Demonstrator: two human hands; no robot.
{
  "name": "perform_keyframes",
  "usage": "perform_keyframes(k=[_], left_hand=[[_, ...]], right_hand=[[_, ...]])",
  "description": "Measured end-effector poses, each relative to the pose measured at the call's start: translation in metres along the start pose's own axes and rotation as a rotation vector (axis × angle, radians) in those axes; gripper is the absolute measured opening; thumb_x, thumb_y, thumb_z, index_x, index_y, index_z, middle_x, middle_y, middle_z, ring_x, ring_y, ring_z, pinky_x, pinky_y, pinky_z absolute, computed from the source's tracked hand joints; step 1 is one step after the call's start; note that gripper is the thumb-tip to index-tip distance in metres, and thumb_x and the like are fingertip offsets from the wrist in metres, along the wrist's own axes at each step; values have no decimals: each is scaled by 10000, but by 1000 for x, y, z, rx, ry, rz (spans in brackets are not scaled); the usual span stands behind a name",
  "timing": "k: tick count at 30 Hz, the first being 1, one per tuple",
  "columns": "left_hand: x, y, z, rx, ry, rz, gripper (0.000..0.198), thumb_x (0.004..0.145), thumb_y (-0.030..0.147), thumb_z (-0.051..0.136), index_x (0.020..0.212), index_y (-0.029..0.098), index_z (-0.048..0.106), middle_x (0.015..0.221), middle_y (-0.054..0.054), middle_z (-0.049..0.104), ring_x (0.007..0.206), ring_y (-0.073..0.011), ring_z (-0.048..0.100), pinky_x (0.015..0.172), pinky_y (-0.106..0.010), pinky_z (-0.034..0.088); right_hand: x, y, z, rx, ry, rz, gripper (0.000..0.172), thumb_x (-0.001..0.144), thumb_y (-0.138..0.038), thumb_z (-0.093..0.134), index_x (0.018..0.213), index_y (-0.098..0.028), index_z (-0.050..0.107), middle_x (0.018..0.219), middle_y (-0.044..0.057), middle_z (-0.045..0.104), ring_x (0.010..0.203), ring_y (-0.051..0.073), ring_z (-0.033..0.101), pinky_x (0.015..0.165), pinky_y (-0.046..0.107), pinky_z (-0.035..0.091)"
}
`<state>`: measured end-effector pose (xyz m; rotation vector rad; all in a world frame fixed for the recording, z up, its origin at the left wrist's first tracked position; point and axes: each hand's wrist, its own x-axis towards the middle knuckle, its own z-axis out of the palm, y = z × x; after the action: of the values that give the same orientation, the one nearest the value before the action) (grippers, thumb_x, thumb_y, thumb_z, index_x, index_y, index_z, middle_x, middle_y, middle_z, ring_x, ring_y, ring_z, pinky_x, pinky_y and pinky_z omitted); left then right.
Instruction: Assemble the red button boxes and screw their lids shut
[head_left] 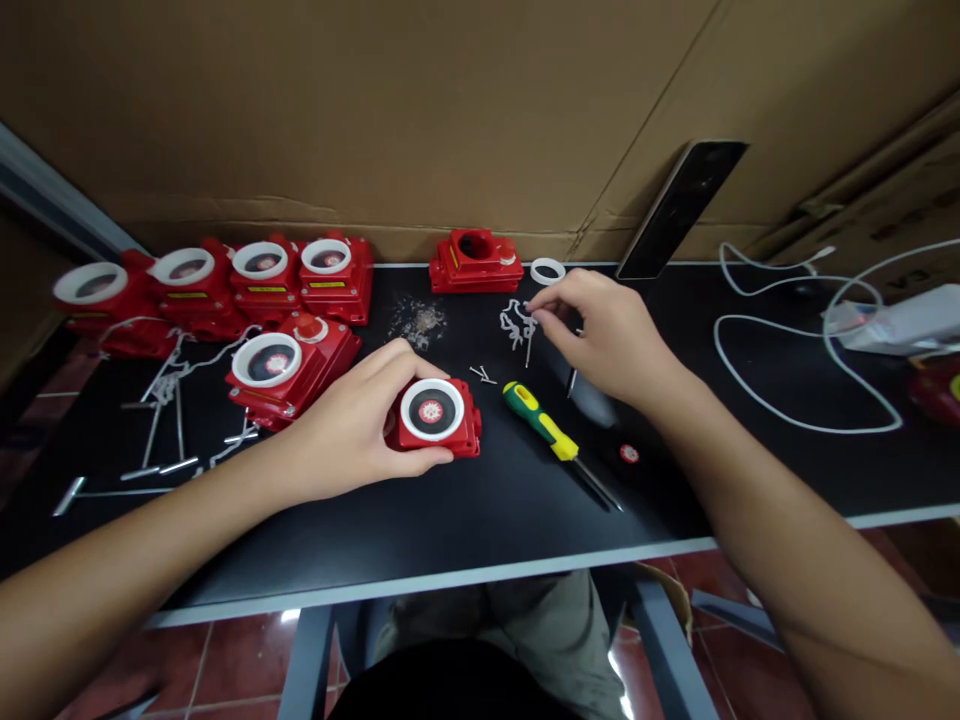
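My left hand (352, 425) is wrapped round a small red box with a white ring and a black centre (437, 414), resting on the black table (465, 520). My right hand (600, 335) reaches to a small heap of silver screws (515, 322), thumb and forefinger pinched together at the heap; what they hold is too small to make out. A green and yellow screwdriver (547, 432) lies between my hands, tip toward me.
Several more red boxes (285, 365) stand at the back left, with white plastic sprues (165, 420) near them. An open red base (475, 262) and a loose white ring (547, 271) sit at the back. A phone (679, 210) leans on cardboard; a white cable (795, 380) loops at right.
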<state>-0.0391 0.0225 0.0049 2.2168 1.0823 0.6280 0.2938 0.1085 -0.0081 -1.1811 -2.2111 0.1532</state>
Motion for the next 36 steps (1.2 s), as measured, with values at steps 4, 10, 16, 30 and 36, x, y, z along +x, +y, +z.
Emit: perform_keyframes(k=[4,10,16,30,36], left_hand=[[-2,1,3,21,35,1,418,939,428,910,1278,256,738,1200,-28,711,1057,-252,728,1000,-396,613],[-5,0,5,72,70,37,494,947,438,925,1349,252,706,1240,-35,726,1088,-253,744,1014,-385,619],[-3,-4,7,95,97,64,555,954,514,909,1392,254,689,1248,-51,747,1053,-268,746,981,-397,627],[-1,1,7,41,76,13,479,914,497,924,1275,256,721,1192,-33,723,983,-242,720,916,-382,624],[-3,1,8,44,93,3,495,893,482,935,1279,254,725,1221,-36,731,1019,-252,727,950,-390,624]], right_hand=[[2,13,3,-73,34,45,261,1026,-118,599,1043,-276,806,1068,109,820,1060,350,785,968,537,612],[9,31,-14,-112,27,101,321,962,-42,581,1027,-255,812,1070,111,862,1066,346,833,1020,541,639],[12,61,-62,-187,17,407,336,990,-41,580,1138,-216,825,1035,95,896,799,223,785,872,405,618],[5,80,-57,-321,-276,278,286,947,-78,646,1010,-226,883,1081,112,876,972,313,815,1030,504,643],[8,84,-54,-305,-243,220,303,1028,-136,575,1065,-253,852,1268,167,857,1264,408,765,1227,618,570]])
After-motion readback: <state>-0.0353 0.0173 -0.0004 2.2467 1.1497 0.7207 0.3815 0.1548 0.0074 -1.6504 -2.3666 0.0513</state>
